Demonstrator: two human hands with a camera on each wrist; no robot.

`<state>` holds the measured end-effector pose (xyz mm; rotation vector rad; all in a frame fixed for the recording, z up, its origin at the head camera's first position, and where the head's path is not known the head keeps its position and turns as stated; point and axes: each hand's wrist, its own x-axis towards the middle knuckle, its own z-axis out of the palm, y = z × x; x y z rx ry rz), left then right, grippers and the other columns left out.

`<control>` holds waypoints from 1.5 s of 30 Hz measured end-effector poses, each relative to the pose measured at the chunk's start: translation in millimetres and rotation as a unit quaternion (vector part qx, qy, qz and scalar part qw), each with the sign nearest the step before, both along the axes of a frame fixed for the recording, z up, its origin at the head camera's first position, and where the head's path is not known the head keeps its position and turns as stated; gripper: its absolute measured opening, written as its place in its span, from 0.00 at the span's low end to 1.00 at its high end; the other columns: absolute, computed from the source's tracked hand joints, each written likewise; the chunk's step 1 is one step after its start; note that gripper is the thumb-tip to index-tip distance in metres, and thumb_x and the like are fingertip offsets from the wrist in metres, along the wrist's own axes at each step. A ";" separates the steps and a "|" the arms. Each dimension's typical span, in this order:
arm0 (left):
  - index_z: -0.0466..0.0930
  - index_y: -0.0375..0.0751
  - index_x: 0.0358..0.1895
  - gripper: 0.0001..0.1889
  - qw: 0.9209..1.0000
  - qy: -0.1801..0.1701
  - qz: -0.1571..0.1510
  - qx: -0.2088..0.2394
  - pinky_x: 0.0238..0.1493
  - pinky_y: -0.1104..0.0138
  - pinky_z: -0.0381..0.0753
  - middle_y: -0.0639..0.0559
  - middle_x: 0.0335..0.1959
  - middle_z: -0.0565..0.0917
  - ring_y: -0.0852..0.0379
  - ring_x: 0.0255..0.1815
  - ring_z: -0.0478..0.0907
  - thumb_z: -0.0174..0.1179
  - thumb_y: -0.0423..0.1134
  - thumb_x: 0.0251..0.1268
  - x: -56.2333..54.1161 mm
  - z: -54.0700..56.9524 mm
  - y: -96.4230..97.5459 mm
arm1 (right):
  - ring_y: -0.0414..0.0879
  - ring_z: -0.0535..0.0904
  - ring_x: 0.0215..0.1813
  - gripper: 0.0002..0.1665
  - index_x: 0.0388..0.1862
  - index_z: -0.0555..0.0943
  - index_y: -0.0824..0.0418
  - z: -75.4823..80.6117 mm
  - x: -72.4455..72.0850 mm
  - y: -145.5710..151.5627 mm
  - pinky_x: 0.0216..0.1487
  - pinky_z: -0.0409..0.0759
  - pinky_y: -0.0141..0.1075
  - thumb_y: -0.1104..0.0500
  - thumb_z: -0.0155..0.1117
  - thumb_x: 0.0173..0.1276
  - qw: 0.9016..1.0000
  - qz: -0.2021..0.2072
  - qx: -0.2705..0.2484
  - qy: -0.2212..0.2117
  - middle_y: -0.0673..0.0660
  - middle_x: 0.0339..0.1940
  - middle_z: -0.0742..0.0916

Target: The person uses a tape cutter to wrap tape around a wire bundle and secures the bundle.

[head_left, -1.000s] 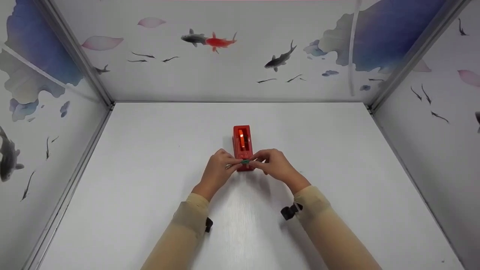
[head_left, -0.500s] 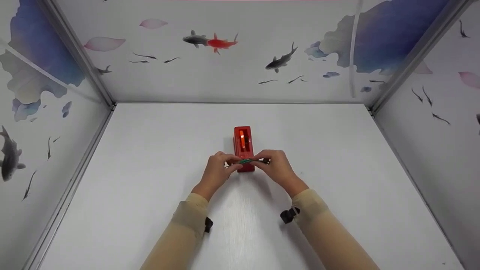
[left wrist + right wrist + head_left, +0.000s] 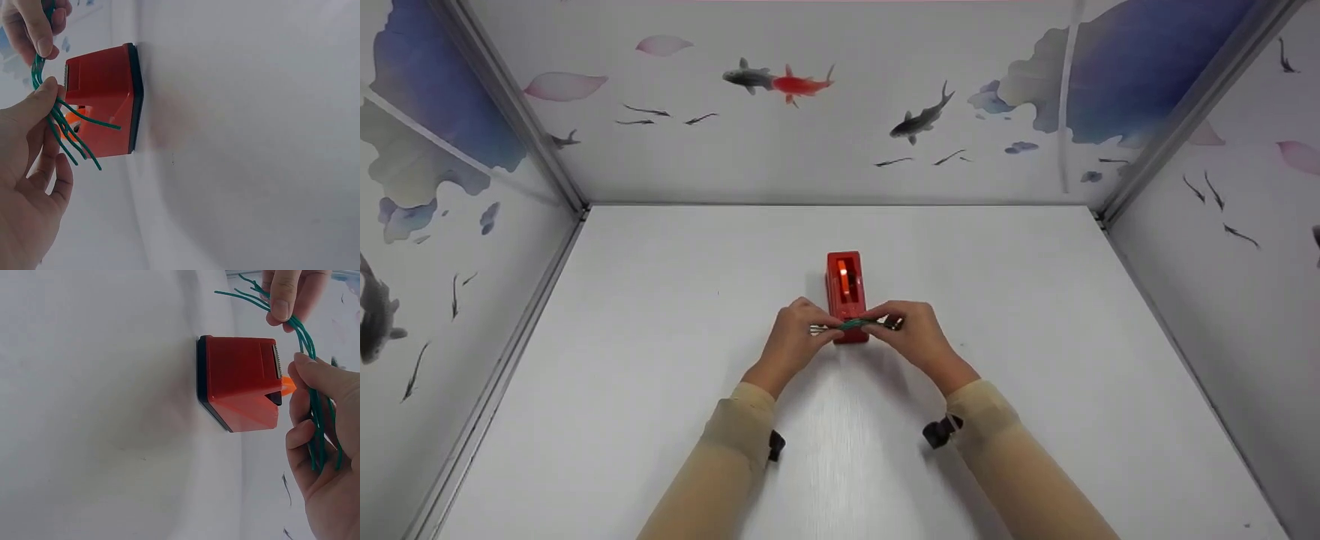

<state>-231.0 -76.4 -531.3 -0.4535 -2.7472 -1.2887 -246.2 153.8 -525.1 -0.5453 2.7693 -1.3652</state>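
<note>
A bundle of several thin green wires [image 3: 853, 324] is stretched between both hands, above the near end of a red tape dispenser [image 3: 844, 308]. My left hand [image 3: 795, 331] pinches the bundle between thumb and fingers; loose wire ends [image 3: 70, 135] fan out past that grip in the left wrist view. On the other side my right hand [image 3: 915, 332] also pinches the wires, whose ends [image 3: 316, 433] run back along its palm. The dispenser has a serrated cutting edge [image 3: 276, 360], a dark base [image 3: 136, 98] and an orange part [image 3: 287, 386] inside. Fingertips hide parts of the bundle.
The dispenser stands on a white table [image 3: 660, 337], mid-table beneath the hands. White panels [image 3: 840, 150] printed with fish and petals enclose the back and both sides. Small black cameras [image 3: 941, 432] sit at the wrists.
Both hands stay over the dispenser and shift only slightly. More of the wire bundle shows between the fingers, and its ends now show beside the right hand's fingers.
</note>
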 end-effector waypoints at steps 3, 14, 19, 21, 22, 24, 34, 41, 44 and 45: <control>0.94 0.48 0.44 0.09 1.000 0.026 0.004 -0.017 0.49 0.61 0.85 0.52 0.38 0.84 0.57 0.44 0.78 0.75 0.38 0.61 1.2 0.7 0.2 | 0.43 0.84 0.41 0.13 0.49 0.89 0.49 0.6 -2.1 2.3 0.47 0.86 0.37 0.51 0.76 0.66 0.999 -0.001 0.000 -0.048 0.45 0.42 0.91; 0.94 0.50 0.42 0.09 0.984 0.141 0.007 -0.107 0.48 0.64 0.81 0.55 0.36 0.86 0.57 0.43 0.78 0.76 0.37 0.58 1.6 1.1 0.7 | 0.52 0.84 0.43 0.11 0.49 0.90 0.51 4.0 -8.0 7.1 0.46 0.84 0.38 0.51 0.69 0.73 0.991 0.054 0.003 -0.121 0.51 0.41 0.91; 0.95 0.51 0.40 0.08 0.964 0.223 -0.001 -0.143 0.47 0.63 0.80 0.57 0.34 0.91 0.57 0.42 0.79 0.77 0.35 0.57 0.5 -0.3 0.8 | 0.46 0.82 0.39 0.09 0.48 0.90 0.52 3.4 -7.2 6.9 0.44 0.84 0.36 0.54 0.72 0.71 0.994 0.059 0.015 -0.095 0.49 0.40 0.91; 0.95 0.51 0.38 0.07 0.959 0.243 -0.002 -0.149 0.48 0.63 0.79 0.57 0.34 0.91 0.56 0.42 0.79 0.77 0.35 0.56 -0.2 -1.0 0.7 | 0.45 0.81 0.39 0.08 0.47 0.91 0.52 3.4 -6.7 6.4 0.44 0.83 0.36 0.55 0.73 0.70 0.995 0.059 0.016 -0.084 0.48 0.40 0.92; 0.95 0.51 0.37 0.07 0.957 0.247 -0.002 -0.150 0.47 0.63 0.79 0.57 0.33 0.91 0.57 0.42 0.79 0.78 0.35 0.56 -0.4 -1.4 0.7 | 0.44 0.81 0.39 0.08 0.46 0.91 0.51 3.6 -6.4 6.1 0.44 0.83 0.36 0.55 0.73 0.70 0.995 0.057 0.017 -0.081 0.47 0.40 0.92; 0.95 0.51 0.36 0.07 0.956 0.250 -0.001 -0.150 0.48 0.62 0.79 0.57 0.33 0.91 0.56 0.42 0.79 0.78 0.35 0.56 -0.8 -1.8 0.8 | 0.44 0.81 0.39 0.08 0.46 0.91 0.51 4.1 -5.9 5.5 0.46 0.84 0.37 0.56 0.73 0.69 0.996 0.056 0.017 -0.075 0.47 0.40 0.92; 0.95 0.52 0.37 0.06 0.963 0.226 0.003 -0.148 0.51 0.61 0.79 0.58 0.32 0.91 0.57 0.43 0.78 0.79 0.38 0.55 -1.2 -1.7 1.1 | 0.42 0.84 0.39 0.09 0.45 0.92 0.50 6.0 -3.4 4.0 0.47 0.87 0.40 0.60 0.73 0.68 0.997 0.067 0.017 -0.024 0.46 0.38 0.91; 0.91 0.50 0.42 0.09 0.987 0.124 -0.013 -0.097 0.57 0.60 0.81 0.56 0.39 0.89 0.57 0.46 0.81 0.76 0.35 0.59 -0.3 -1.9 -0.4 | 0.41 0.84 0.40 0.12 0.46 0.92 0.52 5.7 -2.7 3.5 0.47 0.88 0.42 0.64 0.74 0.67 0.995 0.089 0.023 0.032 0.48 0.39 0.91; 0.90 0.50 0.44 0.10 0.994 0.080 -0.022 -0.073 0.61 0.57 0.79 0.56 0.41 0.89 0.57 0.46 0.83 0.75 0.34 0.60 -1.7 -3.2 -1.4 | 0.41 0.84 0.41 0.13 0.47 0.92 0.53 4.9 -2.5 3.1 0.48 0.88 0.42 0.66 0.74 0.66 0.993 0.096 0.026 0.058 0.49 0.40 0.91; 0.90 0.50 0.44 0.10 0.995 0.068 -0.024 -0.071 0.62 0.56 0.77 0.56 0.41 0.89 0.57 0.46 0.83 0.75 0.35 0.61 -2.3 -3.2 -1.8 | 0.41 0.85 0.41 0.14 0.47 0.92 0.54 4.7 -2.5 3.0 0.48 0.88 0.41 0.67 0.74 0.66 0.993 0.099 0.026 0.067 0.50 0.40 0.91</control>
